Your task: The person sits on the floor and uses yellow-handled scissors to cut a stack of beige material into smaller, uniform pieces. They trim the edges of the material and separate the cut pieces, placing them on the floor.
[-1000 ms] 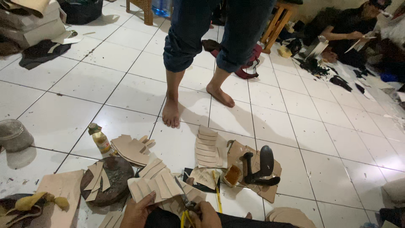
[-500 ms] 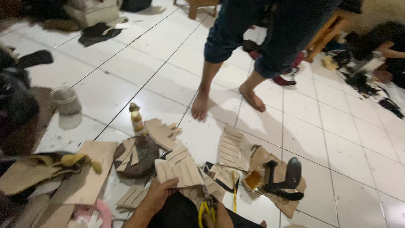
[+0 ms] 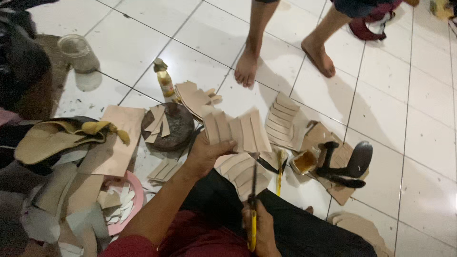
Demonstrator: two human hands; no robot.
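My left hand (image 3: 207, 151) grips a fan of tan leather pieces (image 3: 238, 131) held up over my lap. My right hand (image 3: 259, 228) is closed on yellow-handled scissors (image 3: 253, 209), blades pointing up toward the pieces but apart from them. More cut tan pieces (image 3: 240, 169) lie on my black-trousered knee below the fan.
Another person's bare feet (image 3: 247, 69) stand on the white tiles just beyond. Stacks of tan pieces (image 3: 284, 121), a round dark block (image 3: 173, 127), a small bottle (image 3: 164, 81), a glue tin (image 3: 304, 162), a black iron shoe last (image 3: 350, 164), a pink bowl (image 3: 135, 190) and a jar (image 3: 78, 52) surround me.
My view has dipped down and shifted left; the standing person's feet stepped slightly. My left hand lifted the fan of pieces higher and the scissors rose toward it.
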